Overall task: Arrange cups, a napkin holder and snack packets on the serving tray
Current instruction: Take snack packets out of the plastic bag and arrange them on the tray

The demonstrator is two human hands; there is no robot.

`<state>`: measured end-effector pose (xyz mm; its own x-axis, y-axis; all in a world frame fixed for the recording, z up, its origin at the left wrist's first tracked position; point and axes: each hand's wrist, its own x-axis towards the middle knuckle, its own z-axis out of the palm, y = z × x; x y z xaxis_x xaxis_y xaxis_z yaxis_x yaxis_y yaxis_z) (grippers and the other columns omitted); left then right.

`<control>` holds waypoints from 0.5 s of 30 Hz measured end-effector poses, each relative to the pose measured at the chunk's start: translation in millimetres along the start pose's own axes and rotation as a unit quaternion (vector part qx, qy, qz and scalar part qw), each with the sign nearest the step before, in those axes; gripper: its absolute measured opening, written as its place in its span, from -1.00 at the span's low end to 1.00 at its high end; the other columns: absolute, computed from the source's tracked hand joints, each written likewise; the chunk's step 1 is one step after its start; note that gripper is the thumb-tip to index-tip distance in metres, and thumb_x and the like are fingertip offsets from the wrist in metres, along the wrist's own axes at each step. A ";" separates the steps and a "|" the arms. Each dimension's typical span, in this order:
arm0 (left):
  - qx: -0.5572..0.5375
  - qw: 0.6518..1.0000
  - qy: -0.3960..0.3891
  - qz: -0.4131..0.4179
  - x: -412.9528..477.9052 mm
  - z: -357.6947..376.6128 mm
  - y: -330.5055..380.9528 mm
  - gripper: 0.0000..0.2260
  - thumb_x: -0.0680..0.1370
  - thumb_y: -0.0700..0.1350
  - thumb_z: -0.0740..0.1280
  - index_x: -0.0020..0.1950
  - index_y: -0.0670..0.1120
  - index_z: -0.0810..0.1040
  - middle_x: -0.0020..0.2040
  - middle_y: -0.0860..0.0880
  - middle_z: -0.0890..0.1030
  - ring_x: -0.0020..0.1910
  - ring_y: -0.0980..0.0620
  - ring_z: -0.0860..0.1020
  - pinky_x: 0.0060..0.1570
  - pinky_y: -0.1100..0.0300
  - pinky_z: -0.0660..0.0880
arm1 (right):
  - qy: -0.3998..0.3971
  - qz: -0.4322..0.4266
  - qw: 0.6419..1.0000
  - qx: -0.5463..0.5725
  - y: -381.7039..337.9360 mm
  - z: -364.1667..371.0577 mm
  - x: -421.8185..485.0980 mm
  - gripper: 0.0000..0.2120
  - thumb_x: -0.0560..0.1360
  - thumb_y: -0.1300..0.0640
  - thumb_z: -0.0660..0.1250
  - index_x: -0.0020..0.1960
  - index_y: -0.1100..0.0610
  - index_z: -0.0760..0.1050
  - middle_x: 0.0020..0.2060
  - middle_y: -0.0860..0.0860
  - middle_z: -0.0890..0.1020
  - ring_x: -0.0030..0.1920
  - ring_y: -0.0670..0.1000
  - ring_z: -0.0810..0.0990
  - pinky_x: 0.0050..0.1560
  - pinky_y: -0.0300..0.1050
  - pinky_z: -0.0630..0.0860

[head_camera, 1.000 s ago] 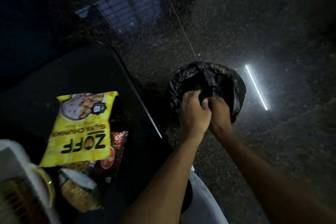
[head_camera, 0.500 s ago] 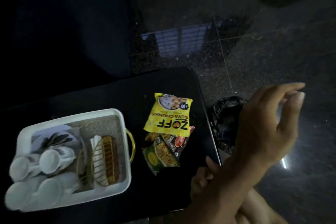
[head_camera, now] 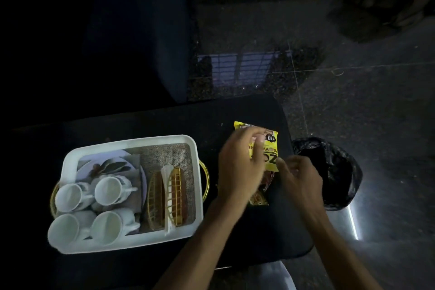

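Note:
A white serving tray (head_camera: 131,141) with gold handles sits on the black table. It holds several white cups (head_camera: 110,189) at its left and a gold wire napkin holder (head_camera: 164,198) with a white napkin at its right. To the tray's right lies a yellow snack packet (head_camera: 270,158) on top of a red packet (head_camera: 269,179) and a greenish one (head_camera: 259,200). My left hand (head_camera: 240,165) hovers over the yellow packet with fingers spread, hiding much of it. With its fingers curled, my right hand (head_camera: 299,176) has its fingertips at the packet's lower right corner.
A black plastic bag (head_camera: 329,167) lies on the dark polished floor just past the table's right edge. A printed saucer or plate (head_camera: 106,162) lies in the tray behind the cups. A dark seat back rises behind the table.
Both hands left the black bag on the floor and came over to the packets on the table. The view swung left and now takes in the tray.

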<state>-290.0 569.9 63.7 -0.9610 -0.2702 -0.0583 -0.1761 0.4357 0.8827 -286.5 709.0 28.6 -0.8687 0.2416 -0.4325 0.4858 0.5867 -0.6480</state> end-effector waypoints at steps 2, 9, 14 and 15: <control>0.088 0.994 -0.048 -0.044 4.9 -10.7 -21.0 -0.76 0.68 -0.12 0.25 0.30 -0.08 0.60 0.25 -0.02 0.62 0.23 0.06 0.57 0.22 0.18 0.48 | -0.021 0.009 0.997 -0.069 -7.9 6.0 12.9 -0.58 0.53 -0.11 0.36 0.19 0.22 0.53 0.03 0.10 0.63 0.00 0.06 0.58 0.00 -0.04 0.52; 0.103 0.973 -0.147 -0.147 19.3 -21.9 -53.1 -0.70 0.67 -0.11 0.28 0.39 -0.11 0.56 0.35 -0.10 0.61 0.34 -0.06 0.56 0.22 0.20 0.46 | -0.068 0.008 0.991 -0.118 -35.8 23.3 34.6 -0.76 0.50 -0.09 0.37 -0.02 0.08 0.66 -0.24 -0.05 0.66 -0.30 -0.14 0.58 -0.43 -0.26 0.35; 0.067 0.973 -0.145 -0.169 23.8 -24.5 -57.2 -0.73 0.65 -0.06 0.30 0.33 -0.06 0.60 0.22 -0.07 0.68 0.14 -0.04 0.66 0.09 0.13 0.61 | -0.038 -0.054 0.998 -0.003 -66.4 24.8 46.2 -0.81 0.53 0.15 0.37 0.13 0.01 0.58 -0.05 -0.03 0.70 -0.23 -0.01 0.71 -0.25 -0.06 0.67; 0.068 0.971 -0.153 -0.171 26.1 -26.7 -59.7 -0.75 0.65 -0.05 0.30 0.29 -0.05 0.62 0.17 -0.06 0.70 0.12 -0.04 0.67 0.08 0.04 0.63 | -0.031 -0.081 0.996 -0.003 -74.7 24.2 49.7 -0.77 0.52 0.19 0.36 0.15 -0.01 0.59 -0.04 -0.04 0.69 -0.17 -0.01 0.70 -0.17 -0.05 0.67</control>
<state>-298.9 513.9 21.9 -0.8561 -0.1595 -0.4916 -0.5023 0.4807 0.7187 -363.6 658.5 40.4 -0.9277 0.0956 -0.3607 0.3393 0.6188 -0.7085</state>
